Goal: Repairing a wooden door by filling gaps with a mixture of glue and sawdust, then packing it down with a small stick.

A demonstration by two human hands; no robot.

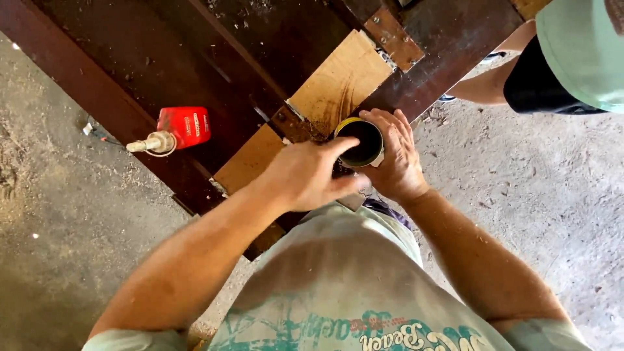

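Observation:
A small round tin can (pixel 361 142) with a yellow rim and a dark inside stands at the near edge of a dark brown wooden panel (pixel 195 58). My right hand (pixel 394 159) wraps around the can's right side. My left hand (pixel 307 174) reaches in from the left, its thumb and fingers closed at the can's near rim. What the left fingers pinch is hidden.
A red plastic bottle (pixel 181 127) with a white nozzle lies on the panel at the left. Lighter unpainted wood patches (pixel 338 81) show on the panel. Another person (pixel 559 58) in a pale green shirt stands at the upper right. A dusty concrete floor (pixel 546 188) surrounds everything.

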